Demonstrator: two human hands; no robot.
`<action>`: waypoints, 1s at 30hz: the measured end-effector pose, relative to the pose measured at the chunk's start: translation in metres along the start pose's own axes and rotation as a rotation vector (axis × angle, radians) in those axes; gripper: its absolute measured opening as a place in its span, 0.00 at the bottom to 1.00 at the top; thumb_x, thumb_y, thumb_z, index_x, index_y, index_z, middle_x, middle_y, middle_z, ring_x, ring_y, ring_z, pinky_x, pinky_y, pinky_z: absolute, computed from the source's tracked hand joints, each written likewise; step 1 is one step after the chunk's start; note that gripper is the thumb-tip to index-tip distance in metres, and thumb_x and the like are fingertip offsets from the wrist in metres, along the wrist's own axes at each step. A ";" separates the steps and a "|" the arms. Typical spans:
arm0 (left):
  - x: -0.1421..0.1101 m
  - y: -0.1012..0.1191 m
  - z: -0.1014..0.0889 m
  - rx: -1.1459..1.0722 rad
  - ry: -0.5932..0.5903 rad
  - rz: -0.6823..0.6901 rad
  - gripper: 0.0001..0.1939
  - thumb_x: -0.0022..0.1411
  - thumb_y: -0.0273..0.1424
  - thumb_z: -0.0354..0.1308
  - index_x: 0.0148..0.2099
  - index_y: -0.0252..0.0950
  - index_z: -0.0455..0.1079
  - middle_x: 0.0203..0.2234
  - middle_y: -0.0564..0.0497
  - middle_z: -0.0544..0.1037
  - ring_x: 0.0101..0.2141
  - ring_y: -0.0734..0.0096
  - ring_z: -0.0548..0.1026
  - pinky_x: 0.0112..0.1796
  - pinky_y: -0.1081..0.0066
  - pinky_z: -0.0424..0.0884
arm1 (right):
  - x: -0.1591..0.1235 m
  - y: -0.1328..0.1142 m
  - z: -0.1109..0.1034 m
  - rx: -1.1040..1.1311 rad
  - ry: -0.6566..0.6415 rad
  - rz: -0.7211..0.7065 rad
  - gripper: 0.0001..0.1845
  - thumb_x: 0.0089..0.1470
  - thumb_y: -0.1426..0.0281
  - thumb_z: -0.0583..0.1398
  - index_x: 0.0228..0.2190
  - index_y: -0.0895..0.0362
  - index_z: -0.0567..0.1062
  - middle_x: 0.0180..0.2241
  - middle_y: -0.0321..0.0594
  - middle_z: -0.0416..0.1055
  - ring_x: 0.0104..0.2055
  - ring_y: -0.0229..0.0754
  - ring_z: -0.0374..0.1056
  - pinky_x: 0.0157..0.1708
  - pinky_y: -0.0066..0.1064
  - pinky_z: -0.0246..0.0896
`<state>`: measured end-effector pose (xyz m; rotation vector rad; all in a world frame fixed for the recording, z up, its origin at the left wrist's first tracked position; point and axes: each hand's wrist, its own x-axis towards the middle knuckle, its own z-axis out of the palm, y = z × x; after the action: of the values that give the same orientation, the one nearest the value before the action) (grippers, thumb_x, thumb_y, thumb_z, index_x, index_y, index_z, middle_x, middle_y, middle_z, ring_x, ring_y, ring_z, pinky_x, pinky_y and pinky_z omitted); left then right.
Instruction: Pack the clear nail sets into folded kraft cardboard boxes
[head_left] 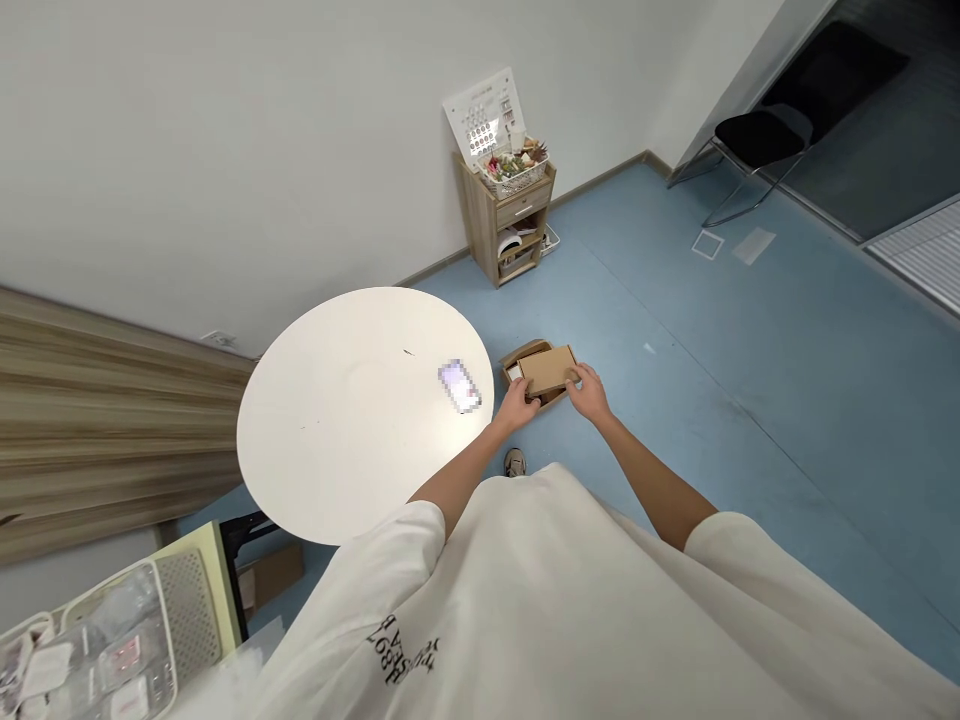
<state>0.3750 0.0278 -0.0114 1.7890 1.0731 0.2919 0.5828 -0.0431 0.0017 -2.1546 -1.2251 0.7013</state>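
I hold a small brown cardboard box in front of me with both hands, just right of a round white table. My left hand grips the box's near left corner with curled fingers. Gripping the near right edge is my right hand. One flap of the box stands open at the left, and something white shows inside. A small blurred object lies on the table near its right edge, close to my left hand.
A small wooden cabinet with a basket and a card on top stands against the far wall. A black chair is at the far right. A white wire basket with packets sits at lower left. Blue floor spreads to the right.
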 end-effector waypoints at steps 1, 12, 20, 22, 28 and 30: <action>0.003 -0.001 0.002 0.008 -0.006 -0.025 0.31 0.61 0.35 0.59 0.65 0.35 0.61 0.65 0.37 0.61 0.65 0.48 0.60 0.62 0.54 0.62 | 0.002 0.003 0.000 0.012 -0.010 0.025 0.29 0.59 0.61 0.56 0.60 0.56 0.69 0.69 0.51 0.52 0.70 0.57 0.48 0.66 0.51 0.49; 0.000 -0.022 -0.002 0.043 0.029 -0.073 0.31 0.63 0.33 0.56 0.67 0.36 0.58 0.68 0.37 0.57 0.69 0.49 0.54 0.65 0.53 0.56 | 0.011 0.023 0.019 0.079 -0.084 0.103 0.29 0.57 0.61 0.57 0.59 0.56 0.70 0.66 0.50 0.55 0.69 0.56 0.52 0.68 0.49 0.50; -0.008 -0.024 -0.012 0.052 0.052 -0.043 0.29 0.65 0.33 0.54 0.67 0.35 0.58 0.66 0.38 0.59 0.68 0.51 0.56 0.65 0.56 0.57 | 0.015 0.010 0.038 0.085 -0.159 0.053 0.28 0.59 0.61 0.55 0.59 0.55 0.70 0.62 0.49 0.62 0.61 0.53 0.63 0.62 0.45 0.61; -0.013 -0.024 -0.017 0.050 0.054 -0.050 0.29 0.66 0.34 0.54 0.67 0.35 0.58 0.66 0.37 0.60 0.67 0.51 0.58 0.65 0.55 0.58 | 0.014 0.006 0.043 0.083 -0.197 0.057 0.28 0.60 0.62 0.55 0.60 0.55 0.70 0.61 0.50 0.63 0.59 0.53 0.65 0.59 0.44 0.63; -0.033 -0.028 -0.027 0.015 0.064 -0.087 0.29 0.67 0.34 0.53 0.68 0.35 0.57 0.65 0.37 0.62 0.64 0.51 0.63 0.62 0.56 0.63 | 0.007 -0.010 0.061 0.097 -0.343 0.041 0.26 0.62 0.64 0.55 0.60 0.56 0.70 0.60 0.50 0.68 0.57 0.51 0.69 0.57 0.42 0.65; -0.041 -0.031 -0.030 0.008 0.080 -0.101 0.29 0.67 0.33 0.52 0.69 0.35 0.57 0.65 0.37 0.62 0.63 0.51 0.65 0.60 0.55 0.64 | 0.005 -0.017 0.070 0.105 -0.378 0.027 0.26 0.61 0.65 0.55 0.59 0.55 0.70 0.59 0.49 0.69 0.57 0.51 0.70 0.56 0.42 0.66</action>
<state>0.3155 0.0185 -0.0121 1.7359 1.2181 0.2999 0.5283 -0.0166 -0.0373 -2.0129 -1.3123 1.1977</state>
